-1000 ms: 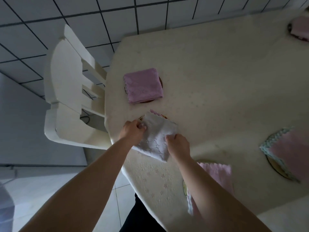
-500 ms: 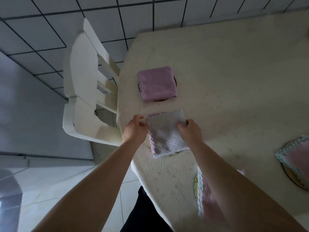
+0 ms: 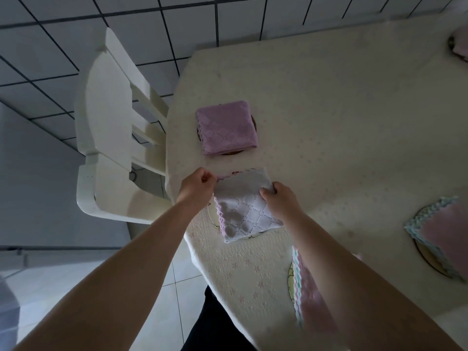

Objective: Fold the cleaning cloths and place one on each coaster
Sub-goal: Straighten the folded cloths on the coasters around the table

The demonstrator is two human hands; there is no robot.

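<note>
A folded white quilted cloth (image 3: 247,205) with a purple scalloped edge lies flat on a coaster (image 3: 212,219) near the table's left edge. My left hand (image 3: 196,187) pinches its far-left corner. My right hand (image 3: 279,198) grips its right edge. Beyond it, a folded purple cloth (image 3: 225,127) covers a dark coaster (image 3: 229,152). Under my right forearm a pink cloth (image 3: 312,292) with a teal edge sits on a coaster (image 3: 290,277). At the right edge a pink and teal cloth (image 3: 440,231) lies on another coaster (image 3: 425,257).
The cream tablecloth covers the table (image 3: 329,110). A white plastic chair (image 3: 109,127) stands pushed against the table's left side. A further pink cloth on a coaster (image 3: 459,45) shows at the top right corner. Tiled floor surrounds the table.
The white cloth went from tilted and lifted to lying flat and squared on its coaster. Both hands shifted to its far corners. The camera view moved left.
</note>
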